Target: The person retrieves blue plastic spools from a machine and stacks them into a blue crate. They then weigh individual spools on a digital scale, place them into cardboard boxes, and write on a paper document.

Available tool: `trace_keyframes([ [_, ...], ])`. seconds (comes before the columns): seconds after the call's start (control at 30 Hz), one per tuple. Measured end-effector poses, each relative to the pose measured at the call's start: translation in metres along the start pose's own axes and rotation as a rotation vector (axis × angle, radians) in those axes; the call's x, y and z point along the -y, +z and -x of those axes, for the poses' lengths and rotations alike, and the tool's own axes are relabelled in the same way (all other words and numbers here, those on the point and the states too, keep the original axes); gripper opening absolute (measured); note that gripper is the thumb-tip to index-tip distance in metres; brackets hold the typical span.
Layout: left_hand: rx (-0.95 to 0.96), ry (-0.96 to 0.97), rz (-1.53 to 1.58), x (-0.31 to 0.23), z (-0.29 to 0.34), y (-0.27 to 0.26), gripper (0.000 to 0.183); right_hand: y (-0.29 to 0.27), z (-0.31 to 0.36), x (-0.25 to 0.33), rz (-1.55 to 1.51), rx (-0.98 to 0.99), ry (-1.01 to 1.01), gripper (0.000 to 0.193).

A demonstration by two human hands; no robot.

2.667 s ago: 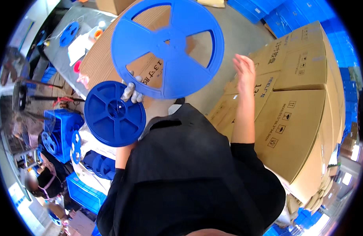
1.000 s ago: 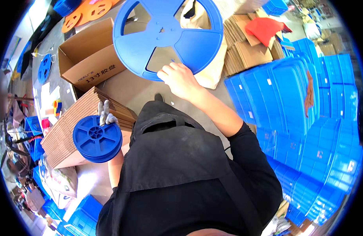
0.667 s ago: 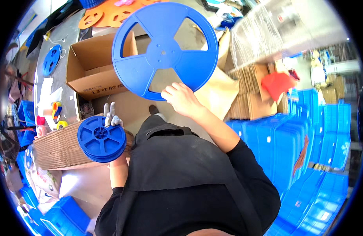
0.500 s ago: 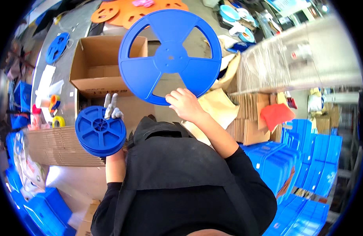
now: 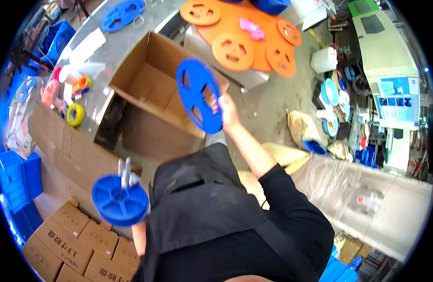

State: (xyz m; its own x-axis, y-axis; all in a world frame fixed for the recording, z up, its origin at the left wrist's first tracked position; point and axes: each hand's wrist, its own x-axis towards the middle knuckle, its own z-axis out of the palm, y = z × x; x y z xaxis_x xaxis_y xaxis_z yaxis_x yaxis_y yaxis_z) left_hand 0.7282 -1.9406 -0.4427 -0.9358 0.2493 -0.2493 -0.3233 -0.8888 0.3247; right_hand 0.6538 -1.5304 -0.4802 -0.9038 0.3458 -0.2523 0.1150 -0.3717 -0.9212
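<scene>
My right hand (image 5: 228, 112) grips a large blue plastic reel (image 5: 197, 96) by its right rim. The reel is tilted steeply, over the near side of an open cardboard box (image 5: 132, 81) that stands beside the metal table. In my left hand (image 5: 129, 176) is a stack of blue reels (image 5: 114, 212), held low on the left. Grey-covered fingers of that hand stick up beside the hub of the top reel, and the rest of the hand is hidden under the stack. Inside the box only bare cardboard shows.
Orange reel discs (image 5: 233, 50) lie beyond the box. On the metal table (image 5: 96, 91) are a yellow tape roll (image 5: 75, 114) and another blue reel (image 5: 123, 15). Flattened cardboard (image 5: 68, 155) lies at left, above closed cartons (image 5: 66, 239). A film-wrapped block (image 5: 362, 192) stands at right.
The view has swung to the right. My right hand has brought its reel over near the open box and turned it from facing up to steeply tilted. My left hand keeps its stack.
</scene>
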Motion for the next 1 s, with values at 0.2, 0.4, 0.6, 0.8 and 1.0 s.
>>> trace_keyframes([
  [0.2, -0.349, 0.115, -0.066, 0.089, -0.031, 0.011, 0.043, -0.022, -0.168, -0.154, 0.353, 0.24, 0.355, 0.02],
  [0.4, -0.641, 0.088, -0.109, 0.175, -0.09, 0.018, 0.041, -0.045, -0.249, -0.233, 0.799, 0.345, 0.228, 0.024],
  [0.6, -0.723, 0.066, -0.168, 0.21, -0.127, 0.03, 0.038, -0.076, -0.291, -0.239, 1.011, 0.08, 0.349, 0.046],
  [0.8, -0.642, 0.02, -0.201, 0.225, -0.157, 0.057, 0.036, -0.1, -0.232, -0.201, 0.923, 0.42, 0.181, 0.051],
  [1.0, -0.373, -0.032, -0.201, 0.245, -0.183, 0.085, 0.034, -0.188, -0.194, -0.101, 0.951, 0.442, 0.316, 0.038],
])
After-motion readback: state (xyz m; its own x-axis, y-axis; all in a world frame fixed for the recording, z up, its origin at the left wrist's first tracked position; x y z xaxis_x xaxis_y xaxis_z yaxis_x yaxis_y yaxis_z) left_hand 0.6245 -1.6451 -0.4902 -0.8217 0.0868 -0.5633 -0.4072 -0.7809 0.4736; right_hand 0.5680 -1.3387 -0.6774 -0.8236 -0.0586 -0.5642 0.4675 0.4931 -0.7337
